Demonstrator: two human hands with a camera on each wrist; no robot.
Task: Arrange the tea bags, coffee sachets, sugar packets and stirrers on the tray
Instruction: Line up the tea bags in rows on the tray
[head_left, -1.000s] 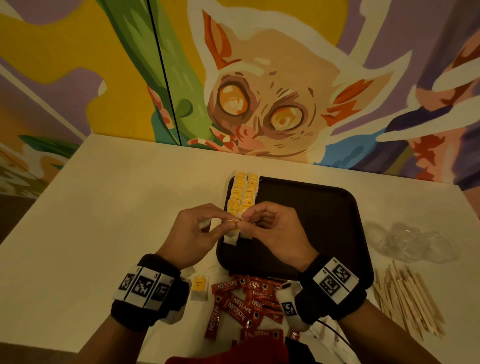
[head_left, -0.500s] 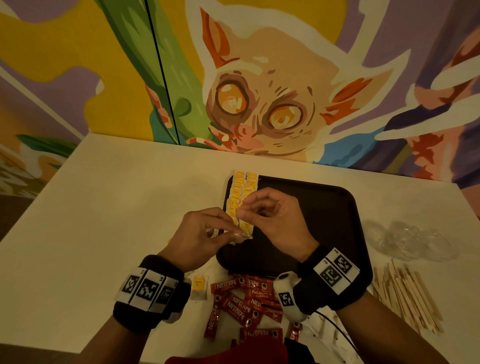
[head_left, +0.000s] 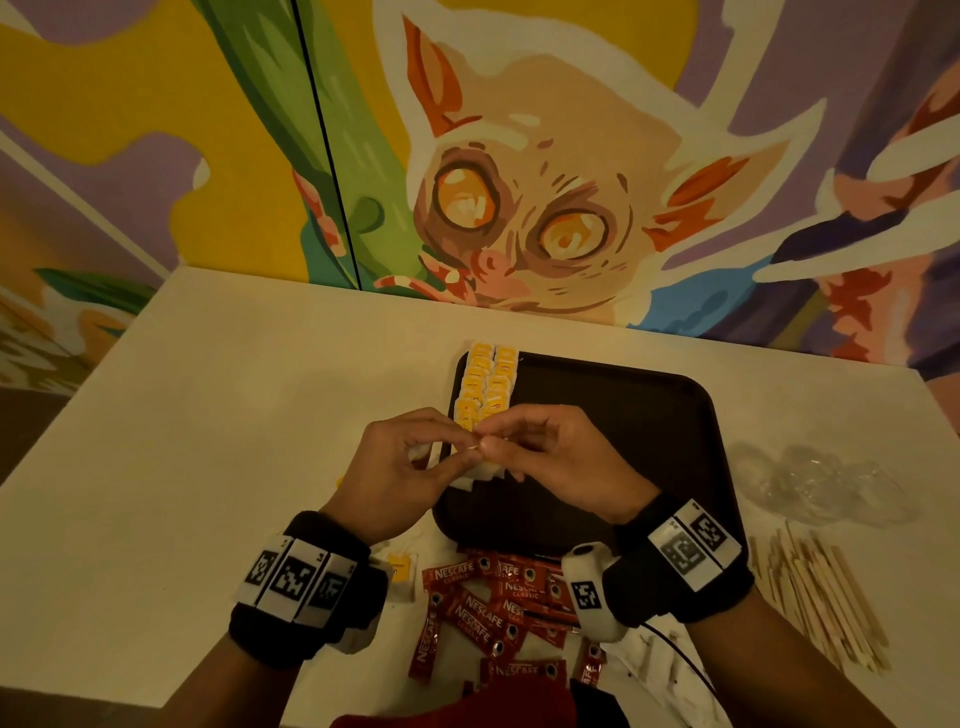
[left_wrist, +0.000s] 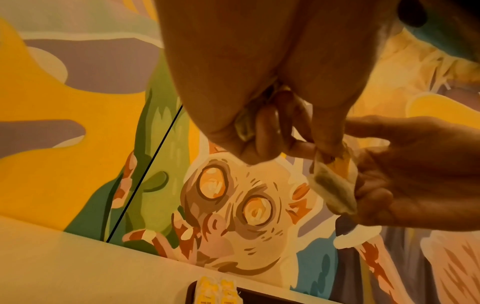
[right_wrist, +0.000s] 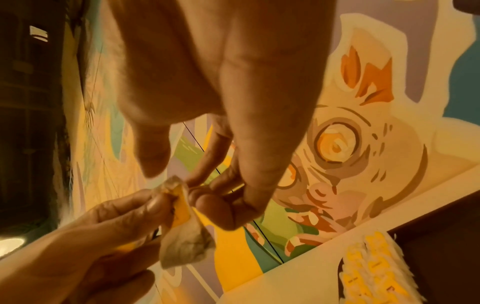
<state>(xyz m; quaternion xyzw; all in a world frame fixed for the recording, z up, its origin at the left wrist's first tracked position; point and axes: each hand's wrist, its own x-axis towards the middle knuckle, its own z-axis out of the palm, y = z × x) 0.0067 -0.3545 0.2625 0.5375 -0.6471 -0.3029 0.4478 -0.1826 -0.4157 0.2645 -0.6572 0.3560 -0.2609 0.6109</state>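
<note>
Over the left edge of the dark tray (head_left: 639, 447), my left hand (head_left: 467, 448) and right hand (head_left: 493, 441) meet fingertip to fingertip. Both pinch one white tea bag (head_left: 480, 472) with a yellow tag, which hangs between them. The left wrist view shows the tea bag (left_wrist: 335, 189) against the right palm, and something pale tucked under my left hand's curled fingers (left_wrist: 262, 131). The right wrist view shows the bag (right_wrist: 184, 246) dangling below both thumbs. A double row of yellow-tagged tea bags (head_left: 485, 382) lies along the tray's left side.
Red coffee sachets (head_left: 488, 608) lie in a heap on the white table in front of the tray. One loose tea bag (head_left: 400, 569) sits left of them. Wooden stirrers (head_left: 821, 597) are piled at the right, with crumpled clear plastic (head_left: 826, 483) behind them. A painted wall stands behind the table.
Half a second ago my right fingers rose toward the row of tea bags. They have come back down to meet my left fingers on the tea bag.
</note>
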